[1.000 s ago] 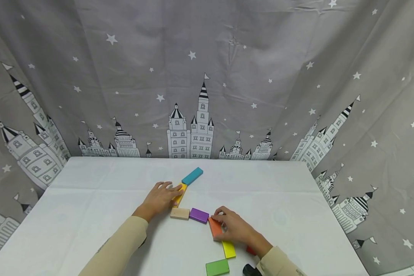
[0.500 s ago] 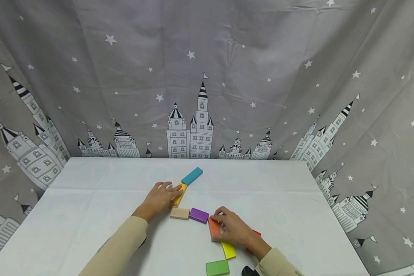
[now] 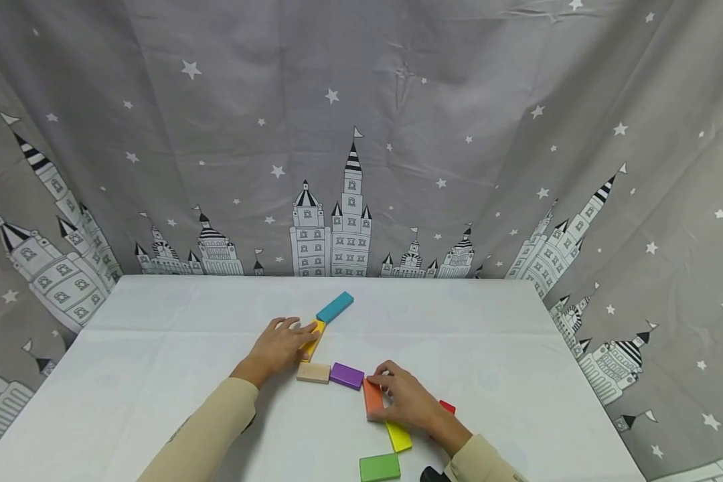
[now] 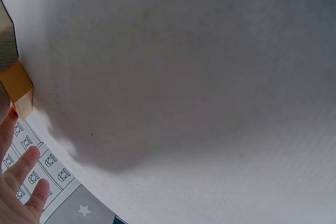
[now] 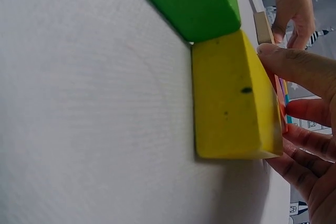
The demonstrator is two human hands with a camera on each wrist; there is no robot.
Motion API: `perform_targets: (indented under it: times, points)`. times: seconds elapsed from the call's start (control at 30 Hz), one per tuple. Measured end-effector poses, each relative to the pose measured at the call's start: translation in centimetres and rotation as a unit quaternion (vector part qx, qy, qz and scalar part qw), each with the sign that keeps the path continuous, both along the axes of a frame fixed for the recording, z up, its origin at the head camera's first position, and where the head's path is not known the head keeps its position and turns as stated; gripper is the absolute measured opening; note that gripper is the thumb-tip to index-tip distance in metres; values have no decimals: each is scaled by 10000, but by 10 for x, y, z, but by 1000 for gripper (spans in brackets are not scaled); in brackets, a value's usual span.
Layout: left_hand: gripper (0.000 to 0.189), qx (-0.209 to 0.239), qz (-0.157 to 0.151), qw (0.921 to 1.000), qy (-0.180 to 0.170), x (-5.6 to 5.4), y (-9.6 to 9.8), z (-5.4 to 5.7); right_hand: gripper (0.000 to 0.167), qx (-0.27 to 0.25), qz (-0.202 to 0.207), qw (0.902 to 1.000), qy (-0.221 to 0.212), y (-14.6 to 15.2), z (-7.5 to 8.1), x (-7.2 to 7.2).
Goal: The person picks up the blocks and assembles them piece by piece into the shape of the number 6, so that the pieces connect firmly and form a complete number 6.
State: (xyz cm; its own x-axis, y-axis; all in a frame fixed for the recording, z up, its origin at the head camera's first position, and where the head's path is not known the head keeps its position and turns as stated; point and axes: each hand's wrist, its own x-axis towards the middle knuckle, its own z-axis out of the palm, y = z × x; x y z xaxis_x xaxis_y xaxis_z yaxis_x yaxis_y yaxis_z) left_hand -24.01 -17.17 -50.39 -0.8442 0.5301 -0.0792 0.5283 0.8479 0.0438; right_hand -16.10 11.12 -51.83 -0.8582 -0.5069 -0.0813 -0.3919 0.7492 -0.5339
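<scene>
Flat coloured blocks form a zigzag line in the head view. My left hand [image 3: 277,348] holds the amber block [image 3: 320,327] between thumb and fingers; that block runs from the blue block [image 3: 335,307] down to the beige block [image 3: 313,373]. Beside the beige one lies the purple block [image 3: 347,376]. My right hand [image 3: 411,400] pinches the orange block [image 3: 371,399] at its two ends, with its top corner at the purple block. Below it the yellow block [image 5: 223,98] meets the green block [image 5: 194,3] at a corner, as the right wrist view shows.
A red block [image 3: 448,406] lies partly hidden behind the right forearm. Something black [image 3: 434,474] shows at the right sleeve. The white table [image 3: 156,348] ends at a grey curtain [image 3: 458,134] printed with castles and stars.
The orange block has shifted slightly to the left with my right hand. More of the red block shows past the right wrist. My left hand keeps its place on the amber block.
</scene>
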Motion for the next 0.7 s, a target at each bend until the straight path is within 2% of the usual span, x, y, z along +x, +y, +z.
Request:
perform_targets:
  times: [0.7]
  points:
    - [45,-24,87,10000,-33,-1,1,0,62,-4,-107,9999,-11,-2,0,3]
